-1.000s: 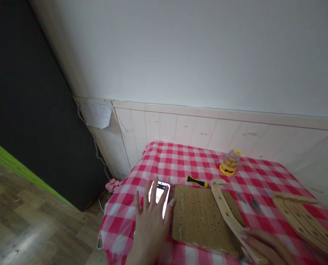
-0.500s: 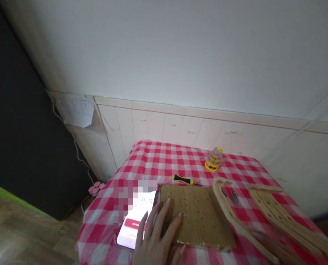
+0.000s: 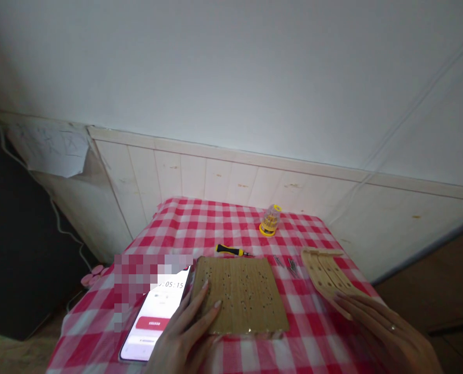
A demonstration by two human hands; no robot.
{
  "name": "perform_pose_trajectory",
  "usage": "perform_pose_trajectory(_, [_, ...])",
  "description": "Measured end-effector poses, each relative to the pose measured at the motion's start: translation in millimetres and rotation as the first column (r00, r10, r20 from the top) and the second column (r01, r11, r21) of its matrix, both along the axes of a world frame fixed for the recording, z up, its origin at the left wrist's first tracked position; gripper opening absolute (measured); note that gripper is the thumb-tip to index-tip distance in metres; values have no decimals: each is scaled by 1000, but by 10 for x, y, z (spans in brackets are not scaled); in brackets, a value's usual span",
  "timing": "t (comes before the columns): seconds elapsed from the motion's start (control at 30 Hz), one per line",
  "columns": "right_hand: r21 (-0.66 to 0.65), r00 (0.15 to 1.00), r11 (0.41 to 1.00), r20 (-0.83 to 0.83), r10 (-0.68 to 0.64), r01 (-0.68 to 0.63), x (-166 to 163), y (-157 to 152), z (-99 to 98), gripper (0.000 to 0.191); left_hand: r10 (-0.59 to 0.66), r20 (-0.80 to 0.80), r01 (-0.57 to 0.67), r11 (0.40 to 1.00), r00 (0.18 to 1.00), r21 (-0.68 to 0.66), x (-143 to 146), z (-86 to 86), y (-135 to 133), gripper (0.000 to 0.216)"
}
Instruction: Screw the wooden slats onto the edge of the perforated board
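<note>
My left hand (image 3: pixel 184 332) lies flat with fingers spread, its fingertips on the left edge of a wooden board with many small holes (image 3: pixel 241 293). Beside that hand lies a phone (image 3: pixel 155 311) with a lit screen showing a timer. My right hand (image 3: pixel 387 332) rests with fingers stretched out on the near end of a stack of curved wooden slats (image 3: pixel 328 272) at the right. Neither hand grips anything.
The table carries a red and white checked cloth (image 3: pixel 215 223). A yellow-handled screwdriver (image 3: pixel 231 251) lies behind the board, a small yellow-lidded container (image 3: pixel 270 219) stands further back, and several nails (image 3: pixel 288 264) lie between board and slats. A white panelled wall runs behind.
The view has swung right. My left hand came off the phone and onto the board's left edge. The curved slat that lay across the board is now with the stack at the right.
</note>
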State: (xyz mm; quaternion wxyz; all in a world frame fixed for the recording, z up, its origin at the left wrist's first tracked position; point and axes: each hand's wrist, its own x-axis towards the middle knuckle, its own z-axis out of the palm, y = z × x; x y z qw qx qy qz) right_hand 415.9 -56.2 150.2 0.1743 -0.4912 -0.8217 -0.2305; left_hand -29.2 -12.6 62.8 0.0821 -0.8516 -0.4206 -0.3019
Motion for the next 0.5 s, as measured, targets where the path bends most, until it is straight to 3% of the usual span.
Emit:
perform_pose_trajectory(0.13, [50,998,999,58,-5,2,75,32,-88,37,-2,8,2,1000,1000,18,-3,-9,10,41])
perform_pose_trajectory(0.33, [-11,999,1000,32,-29,29,109,89,-130,33,25,-1,-25,999,1000,-33,15,15,-17,40])
perform_pose_trajectory(0.5, [97,999,994,1,-43,43,47,-23,-326,37,42,-18,-40,995,999,97,-8,36,-115,40])
